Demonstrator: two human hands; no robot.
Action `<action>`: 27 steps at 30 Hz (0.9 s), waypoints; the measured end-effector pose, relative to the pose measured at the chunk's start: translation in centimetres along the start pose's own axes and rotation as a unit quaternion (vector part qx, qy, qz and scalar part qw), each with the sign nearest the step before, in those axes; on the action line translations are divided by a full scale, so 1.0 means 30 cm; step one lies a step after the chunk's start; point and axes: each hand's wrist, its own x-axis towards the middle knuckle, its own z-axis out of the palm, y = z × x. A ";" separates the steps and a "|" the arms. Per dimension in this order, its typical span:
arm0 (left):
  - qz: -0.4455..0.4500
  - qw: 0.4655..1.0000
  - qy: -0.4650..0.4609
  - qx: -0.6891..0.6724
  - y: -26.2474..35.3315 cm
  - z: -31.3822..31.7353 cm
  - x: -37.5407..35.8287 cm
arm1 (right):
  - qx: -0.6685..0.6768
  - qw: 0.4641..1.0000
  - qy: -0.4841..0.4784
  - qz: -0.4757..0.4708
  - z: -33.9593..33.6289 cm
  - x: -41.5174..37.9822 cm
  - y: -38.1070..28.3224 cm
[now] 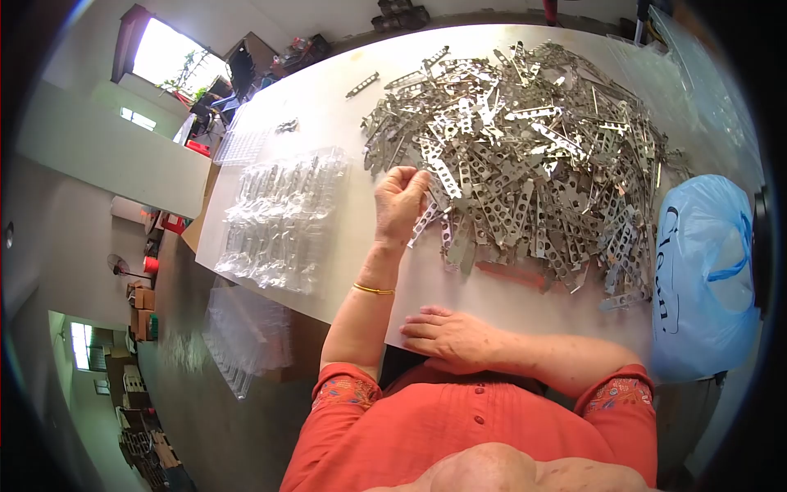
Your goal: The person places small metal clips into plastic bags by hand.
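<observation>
My left hand (400,207), with a yellow bangle (374,289) on the wrist, is raised at the left edge of a big heap of perforated metal strips (525,164). Its fingers are closed in a pinch, and what they hold, if anything, I cannot make out. One metal strip (422,224) shows just below the fist, and others lie right beside the fingertips. My right hand (447,334) lies flat at the near edge of the white table (369,271), fingers stretched out and holding nothing.
Left of my hand sits a stack of clear plastic trays (275,221) with strips in it. Another clear tray (242,143) lies behind, near a single strip (362,84). More trays (246,336) stand below the table's left edge. A blue plastic bag (705,279) is at the right.
</observation>
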 end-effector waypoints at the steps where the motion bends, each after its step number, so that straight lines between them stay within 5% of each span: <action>1: 0.018 1.000 0.005 -0.021 0.004 -0.007 0.000 | 0.002 1.000 0.003 -0.003 0.002 0.000 0.001; 9: -0.126 0.947 -0.095 -0.278 -0.038 -0.064 -0.037 | 0.004 1.000 0.007 0.001 0.010 0.001 0.005; 27: -0.139 0.901 -0.253 -0.325 -0.064 0.023 -0.113 | 0.018 0.999 0.036 -0.002 0.012 0.010 0.012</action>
